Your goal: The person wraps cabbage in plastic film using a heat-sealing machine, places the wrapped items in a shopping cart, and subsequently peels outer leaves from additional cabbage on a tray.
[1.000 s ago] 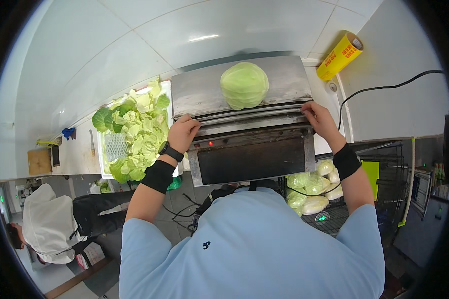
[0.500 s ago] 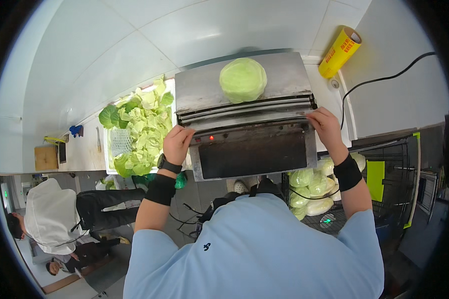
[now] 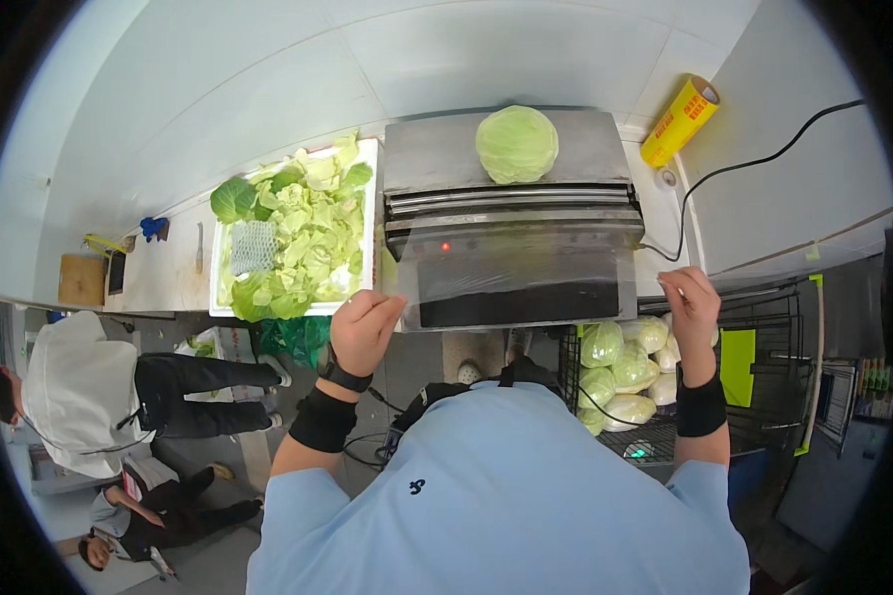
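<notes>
A sheet of clear plastic film [image 3: 526, 263] stretches from the rollers of a metal film-wrapping machine [image 3: 432, 159] toward me, over its dark plate. My left hand [image 3: 362, 332] pinches the film's left corner in front of the machine. At the opposite corner, my right hand [image 3: 692, 302] pinches it too, fingers pressed together. One pale green cabbage [image 3: 517, 145], which looks trimmed, rests on the machine's top behind the rollers. A small red light glows through the film near its left side.
Left of the machine, a white foam box [image 3: 369, 164] holds loose cabbage leaves. A yellow film roll [image 3: 680, 121] lies at the back right beside a black cable [image 3: 754, 154]. Wrapped cabbages [image 3: 620, 367] fill a wire rack low on the right. Two other people are at the far left.
Both hands have drawn back toward me from the rollers, pulling the film out over the dark plate. My view has shifted slightly; the cabbage stays on the machine's top.
</notes>
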`<state>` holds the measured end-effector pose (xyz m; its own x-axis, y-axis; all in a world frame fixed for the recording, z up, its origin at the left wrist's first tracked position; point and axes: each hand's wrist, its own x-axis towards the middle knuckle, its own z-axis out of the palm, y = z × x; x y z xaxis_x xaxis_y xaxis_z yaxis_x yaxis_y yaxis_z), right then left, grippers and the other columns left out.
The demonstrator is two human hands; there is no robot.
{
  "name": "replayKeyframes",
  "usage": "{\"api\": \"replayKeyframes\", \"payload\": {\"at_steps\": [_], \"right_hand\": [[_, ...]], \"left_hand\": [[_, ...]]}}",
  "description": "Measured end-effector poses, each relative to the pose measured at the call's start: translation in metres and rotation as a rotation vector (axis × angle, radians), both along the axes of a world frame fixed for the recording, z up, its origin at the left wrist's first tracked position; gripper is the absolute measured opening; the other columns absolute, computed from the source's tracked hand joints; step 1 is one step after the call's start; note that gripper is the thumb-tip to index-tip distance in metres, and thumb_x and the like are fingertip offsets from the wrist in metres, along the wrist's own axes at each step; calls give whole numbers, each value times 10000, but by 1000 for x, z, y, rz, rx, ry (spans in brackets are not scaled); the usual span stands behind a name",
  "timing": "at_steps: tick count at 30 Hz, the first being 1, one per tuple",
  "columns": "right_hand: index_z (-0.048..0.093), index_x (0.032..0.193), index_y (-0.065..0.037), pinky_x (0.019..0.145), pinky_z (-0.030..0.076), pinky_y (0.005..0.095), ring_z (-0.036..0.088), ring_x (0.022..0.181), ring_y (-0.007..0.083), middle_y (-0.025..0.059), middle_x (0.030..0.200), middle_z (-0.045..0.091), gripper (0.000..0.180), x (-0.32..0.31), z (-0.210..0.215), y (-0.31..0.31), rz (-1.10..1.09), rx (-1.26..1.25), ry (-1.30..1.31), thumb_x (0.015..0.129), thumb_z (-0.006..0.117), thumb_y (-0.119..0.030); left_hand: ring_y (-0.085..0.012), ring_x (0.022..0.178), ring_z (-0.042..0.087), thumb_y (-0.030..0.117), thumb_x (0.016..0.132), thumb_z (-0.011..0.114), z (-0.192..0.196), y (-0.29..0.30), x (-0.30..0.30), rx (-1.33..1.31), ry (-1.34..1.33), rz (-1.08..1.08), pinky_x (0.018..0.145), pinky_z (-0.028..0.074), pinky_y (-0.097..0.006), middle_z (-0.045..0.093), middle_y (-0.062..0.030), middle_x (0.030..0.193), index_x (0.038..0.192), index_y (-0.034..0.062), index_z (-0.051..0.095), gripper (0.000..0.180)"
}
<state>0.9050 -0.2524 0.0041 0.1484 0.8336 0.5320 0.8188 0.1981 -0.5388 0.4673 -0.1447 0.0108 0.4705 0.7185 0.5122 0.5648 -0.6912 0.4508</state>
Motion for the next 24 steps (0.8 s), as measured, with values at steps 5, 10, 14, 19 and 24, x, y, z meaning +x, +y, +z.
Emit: {"api": "replayKeyframes", "payload": {"at_steps": [5,10,14,19,24], "right_hand": [[686,877,6,577,447,251,589,666,177,86,790,621,132,-15,24,-35,-56,16,19,768,687,81],[681,871,12,610,462,268,599,691,196,88,801,631,158,-25,45,-65,-106,42,-35,737,695,94],[677,858,17,672,480,285,612,733,221,110,818,639,119,-34,72,-86,-107,116,70,751,679,68],[641,789,21,651,443,289,569,737,203,101,794,616,53,-17,125,-62,-149,264,-23,757,674,47],[648,911,-12,576,394,193,537,638,79,21,823,619,129,19,162,70,-195,9,577,915,650,-142]], "left_hand": [[-237,657,591,-10,755,739,17,-27,-10,44,-43,-23,576,469,-317,584,-66,765,869,17,700,124],[-242,667,603,-35,726,753,49,-59,-19,69,-47,5,589,481,-318,604,-77,789,872,0,697,160],[-239,713,623,-73,709,736,79,-80,-29,121,-155,37,646,512,-314,627,-93,826,865,-4,704,174],[-231,734,604,-41,738,731,139,-48,-28,223,-46,80,634,486,-317,614,-77,762,837,5,693,116],[-97,646,528,85,920,624,179,68,31,-360,-454,264,558,389,-211,630,-42,841,866,15,648,92]]}}
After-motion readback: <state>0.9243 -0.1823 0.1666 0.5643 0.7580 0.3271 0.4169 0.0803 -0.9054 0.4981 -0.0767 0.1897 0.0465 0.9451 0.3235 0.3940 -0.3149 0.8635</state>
